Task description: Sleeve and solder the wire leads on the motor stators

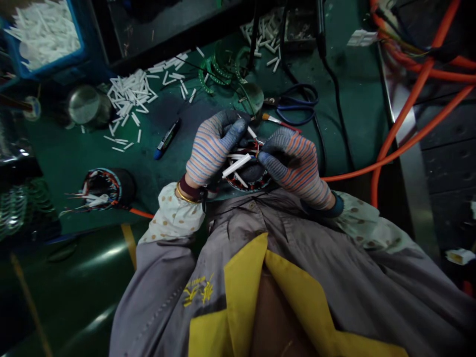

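My left hand point(213, 146), in a striped glove with dark fingertips, is closed in a pinch at a short white sleeve point(252, 132). Across from it my right hand point(293, 161), gloved alike, pinches thin wires point(259, 145) between thumb and fingers. Below both hands sits a round motor stator point(247, 187) with coloured leads around its rim. A thicker white sleeve point(237, 166) slants out over the stator, with other white sleeves beside it. The hands partly hide the stator and the wire ends.
A second stator point(107, 189) lies at left, near a marker point(167, 139). Loose white sleeves point(130, 94) lie behind, with a blue bin point(80, 44) of more. Scissors point(297, 105), a brush point(278, 122) and a metal-topped jar point(85, 105) stand about. Orange cables point(409, 144) cross at right.
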Demonstrator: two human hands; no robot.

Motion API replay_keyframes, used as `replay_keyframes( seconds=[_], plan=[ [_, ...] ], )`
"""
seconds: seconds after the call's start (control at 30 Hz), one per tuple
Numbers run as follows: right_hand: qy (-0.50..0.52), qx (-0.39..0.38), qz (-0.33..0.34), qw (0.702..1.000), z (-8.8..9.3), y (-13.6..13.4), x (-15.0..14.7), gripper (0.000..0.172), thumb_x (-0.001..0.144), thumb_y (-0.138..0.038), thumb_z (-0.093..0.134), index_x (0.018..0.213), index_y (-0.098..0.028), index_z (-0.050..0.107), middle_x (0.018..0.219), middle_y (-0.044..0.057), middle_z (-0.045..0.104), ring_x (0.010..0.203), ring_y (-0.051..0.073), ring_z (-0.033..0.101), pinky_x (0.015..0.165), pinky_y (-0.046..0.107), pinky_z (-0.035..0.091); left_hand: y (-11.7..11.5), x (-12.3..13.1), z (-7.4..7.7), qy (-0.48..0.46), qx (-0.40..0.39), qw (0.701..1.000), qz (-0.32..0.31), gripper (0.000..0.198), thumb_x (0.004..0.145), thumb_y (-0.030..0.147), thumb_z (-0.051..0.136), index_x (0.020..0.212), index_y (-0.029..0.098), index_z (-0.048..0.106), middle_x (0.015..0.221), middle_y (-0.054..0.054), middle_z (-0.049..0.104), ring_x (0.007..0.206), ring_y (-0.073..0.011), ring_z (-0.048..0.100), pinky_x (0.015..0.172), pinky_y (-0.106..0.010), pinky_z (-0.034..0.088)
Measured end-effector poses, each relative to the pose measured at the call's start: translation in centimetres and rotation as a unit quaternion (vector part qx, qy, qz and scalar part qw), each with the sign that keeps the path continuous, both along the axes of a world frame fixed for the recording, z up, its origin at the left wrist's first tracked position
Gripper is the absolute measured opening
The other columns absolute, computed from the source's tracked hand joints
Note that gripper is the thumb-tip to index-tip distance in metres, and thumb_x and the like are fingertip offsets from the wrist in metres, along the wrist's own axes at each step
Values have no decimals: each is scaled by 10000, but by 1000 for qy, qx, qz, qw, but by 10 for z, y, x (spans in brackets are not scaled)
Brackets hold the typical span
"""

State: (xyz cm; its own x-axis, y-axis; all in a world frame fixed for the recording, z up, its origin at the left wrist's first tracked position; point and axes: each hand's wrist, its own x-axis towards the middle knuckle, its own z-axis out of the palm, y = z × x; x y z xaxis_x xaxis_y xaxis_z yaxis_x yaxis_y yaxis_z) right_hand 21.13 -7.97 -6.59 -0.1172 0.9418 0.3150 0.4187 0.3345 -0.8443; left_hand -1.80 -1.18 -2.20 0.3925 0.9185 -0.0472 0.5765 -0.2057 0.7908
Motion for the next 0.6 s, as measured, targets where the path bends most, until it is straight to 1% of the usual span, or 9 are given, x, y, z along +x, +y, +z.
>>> replay_keyframes(
  seconds=[0.07,0.17,0.23,0.3,0.37,0.4,0.47,0.53,0.6],
  plan=[
    [15,-4,2,1000,0,0,-2,539,1181,-773,599,931,-321,754,891,60,774,854,281,717,871,493,641,0,-1,0,-15,-2,1000,-5,815,1237,1007,414,1311,333,865,1221,-68,902,1212,-379,793,1106,-629,636],
    [8,-25,5,1000,2,2,-3,588,1177,-827,582,938,-322,764,910,67,778,883,292,729,904,509,660,-2,0,2,-78,-5,997,14,792,1199,1026,567,1182,288,853,1172,-79,898,1139,-345,819,1088,-585,673],
    [-10,-51,7,999,6,5,0,619,1178,-870,566,979,-332,799,945,83,804,942,321,756,953,542,682,-2,2,4,-104,-14,994,8,774,1162,1038,649,1085,288,825,1097,-76,891,1075,-325,832,1052,-551,699],
    [-27,-84,13,996,12,6,7,637,1171,-909,586,1054,-342,852,1016,96,854,1030,350,793,1014,571,698,-2,4,7,-113,-23,993,-4,774,1133,1057,676,1025,302,806,1038,-70,888,1004,-312,836,1003,-531,717],
    [-21,-106,39,993,17,5,19,604,1156,-910,670,1142,-355,910,1127,93,908,1129,360,829,1094,582,703,-1,4,9,-111,-31,993,-5,769,1135,1053,668,1022,305,805,1060,-81,904,988,-313,844,990,-531,729],
    [-9,-106,57,993,18,3,24,582,1149,-898,709,1166,-361,932,1155,85,922,1145,357,842,1115,581,704,0,4,11,-109,-32,994,-2,761,1141,1044,662,1030,305,808,1080,-89,913,997,-322,848,992,-538,734],
    [5,-89,74,993,17,1,29,556,1155,-872,731,1173,-367,960,1136,72,930,1114,344,858,1117,582,706,1,4,13,-95,-34,995,-3,725,1144,1022,672,1063,316,820,1117,-102,922,1035,-359,854,1011,-575,743],
    [-31,-56,43,997,15,1,23,564,1185,-847,692,1145,-355,966,1088,74,920,1091,345,860,1124,603,702,2,3,14,-80,-30,996,-6,725,1157,1019,644,1070,322,823,1104,-99,920,1040,-380,858,1012,-595,743],
    [-103,-24,-7,994,13,4,10,551,1221,-785,656,1120,-338,962,1117,92,920,1148,373,854,1178,650,684,4,3,14,-74,-6,997,1,763,1190,1022,581,1050,307,810,1085,-95,911,1032,-365,863,1009,-582,736]
  ],
)
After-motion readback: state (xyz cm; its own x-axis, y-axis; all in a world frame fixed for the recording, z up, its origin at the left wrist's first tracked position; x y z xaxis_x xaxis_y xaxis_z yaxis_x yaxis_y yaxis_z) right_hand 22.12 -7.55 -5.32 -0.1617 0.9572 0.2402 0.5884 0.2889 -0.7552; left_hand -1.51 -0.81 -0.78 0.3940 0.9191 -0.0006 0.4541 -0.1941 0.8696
